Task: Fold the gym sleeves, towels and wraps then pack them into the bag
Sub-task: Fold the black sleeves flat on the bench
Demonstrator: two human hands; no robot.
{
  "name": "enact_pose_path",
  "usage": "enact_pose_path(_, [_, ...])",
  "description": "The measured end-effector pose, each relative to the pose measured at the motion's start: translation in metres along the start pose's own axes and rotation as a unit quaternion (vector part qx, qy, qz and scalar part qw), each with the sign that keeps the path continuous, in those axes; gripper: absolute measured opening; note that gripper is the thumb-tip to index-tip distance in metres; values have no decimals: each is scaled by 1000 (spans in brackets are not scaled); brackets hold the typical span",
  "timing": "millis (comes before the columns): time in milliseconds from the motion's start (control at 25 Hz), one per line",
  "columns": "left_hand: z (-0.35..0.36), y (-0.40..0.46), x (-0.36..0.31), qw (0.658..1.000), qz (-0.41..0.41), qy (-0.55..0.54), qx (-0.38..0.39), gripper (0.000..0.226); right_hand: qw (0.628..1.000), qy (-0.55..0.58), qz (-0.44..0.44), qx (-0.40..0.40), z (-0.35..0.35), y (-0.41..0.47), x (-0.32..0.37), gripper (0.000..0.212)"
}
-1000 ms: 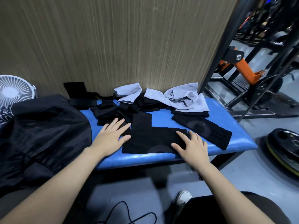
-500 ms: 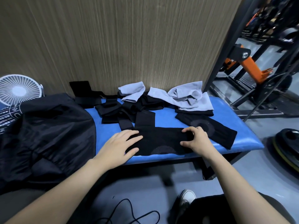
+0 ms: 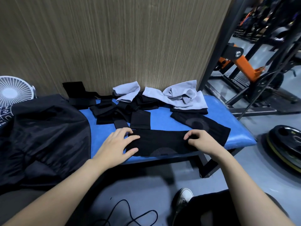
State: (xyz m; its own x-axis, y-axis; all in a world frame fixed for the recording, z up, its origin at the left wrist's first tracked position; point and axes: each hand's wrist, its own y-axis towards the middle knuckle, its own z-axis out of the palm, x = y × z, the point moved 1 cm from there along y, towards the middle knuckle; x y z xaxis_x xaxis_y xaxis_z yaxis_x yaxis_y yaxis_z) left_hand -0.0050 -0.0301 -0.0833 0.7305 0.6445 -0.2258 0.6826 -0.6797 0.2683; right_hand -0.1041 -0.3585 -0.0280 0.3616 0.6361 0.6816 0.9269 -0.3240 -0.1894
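While left hand [image 3: 116, 145] lies flat on black sleeve [image 3: 160, 142], right hand [image 3: 201, 141] pinches its end, blue bench [image 3: 164, 119]

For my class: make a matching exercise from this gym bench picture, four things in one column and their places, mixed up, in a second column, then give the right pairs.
Things
1. black sleeve
2. grey towel
3. white fan
4. weight plate

Places
A. on the floor, right of the bench
B. at the bench's front edge, under both hands
C. far left, behind the black bag
D. at the back of the blue bench, by the wooden wall

Pairs: 1-B, 2-D, 3-C, 4-A
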Motion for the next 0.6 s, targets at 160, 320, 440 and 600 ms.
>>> enact_pose_path(160, [-3, -3, 4, 1000, -19, 10, -5, 53, 995, -7, -68, -65, 2, -5, 23, 31])
enact_pose_path(320, [-3, -2, 4, 999, -29, 14, -6, 58, 985, 51, -160, -41, 26, -14, 59, 40])
enact_pose_path(440, [-4, -1, 5, 1000, -28, 9, -2, 60, 974, 17, -226, 6, 59, -11, 80, 49])
enact_pose_path(600, [-6, -3, 5, 1000, -26, 9, -4, 61, 964, -13, -257, 61, 98, -5, 102, 56])
